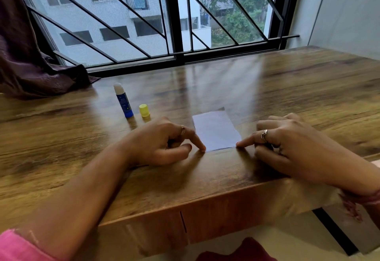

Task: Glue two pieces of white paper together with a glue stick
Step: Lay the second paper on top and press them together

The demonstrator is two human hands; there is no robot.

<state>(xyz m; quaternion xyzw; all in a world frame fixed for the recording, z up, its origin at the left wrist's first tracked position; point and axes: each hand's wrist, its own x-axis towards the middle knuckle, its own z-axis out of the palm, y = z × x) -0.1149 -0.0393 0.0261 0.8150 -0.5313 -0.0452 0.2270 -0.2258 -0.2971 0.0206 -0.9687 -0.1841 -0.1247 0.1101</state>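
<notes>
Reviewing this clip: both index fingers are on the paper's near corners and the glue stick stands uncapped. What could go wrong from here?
1. The glue stick stands upright and uncapped near the left hand; a careless reach could tip it, and its exposed tip may dry while the yellow cap sits beside it.
2. The paper is pinned only at its near corners by the left hand and right hand; the far edge is free and might shift or lift, perhaps leaving the sheets misaligned.

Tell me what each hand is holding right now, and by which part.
Nothing is gripped. The left hand and right hand each press an index fingertip on a near corner of the paper, pinning it to the table.
</notes>
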